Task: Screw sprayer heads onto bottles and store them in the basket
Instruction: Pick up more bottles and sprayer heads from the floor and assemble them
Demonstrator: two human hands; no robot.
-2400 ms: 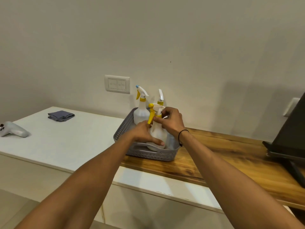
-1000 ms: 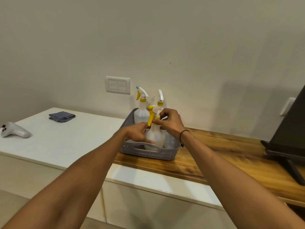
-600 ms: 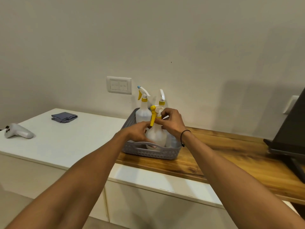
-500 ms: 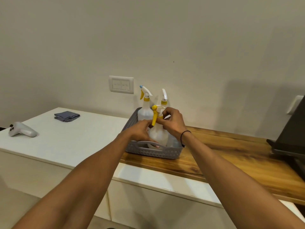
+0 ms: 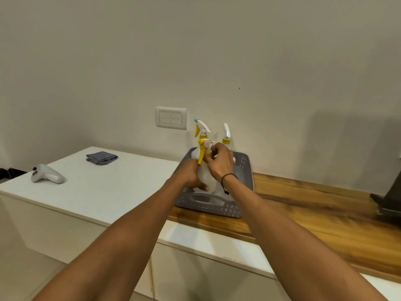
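Observation:
A grey perforated basket (image 5: 219, 207) sits on the wooden counter against the wall. Inside its front part stands a translucent white bottle (image 5: 206, 177) with a white and yellow sprayer head (image 5: 204, 147). My left hand (image 5: 191, 175) grips the bottle's body from the left. My right hand (image 5: 220, 162) pinches the sprayer head at its collar from the right. Two more bottles with sprayer heads stand at the back of the basket, one with a blue nozzle tip (image 5: 200, 129) and one behind my right hand (image 5: 226, 133).
A white counter (image 5: 112, 187) extends left and carries a folded grey cloth (image 5: 101, 157) and a white handheld controller (image 5: 46, 174). A wall switch plate (image 5: 171, 117) sits above. The wooden counter (image 5: 325, 213) runs right to a dark object (image 5: 388, 198) at the edge.
The view has shifted, so the basket sits further right and lower in frame. Both hands have stayed on the front bottle and its sprayer head, which sits lower in the basket.

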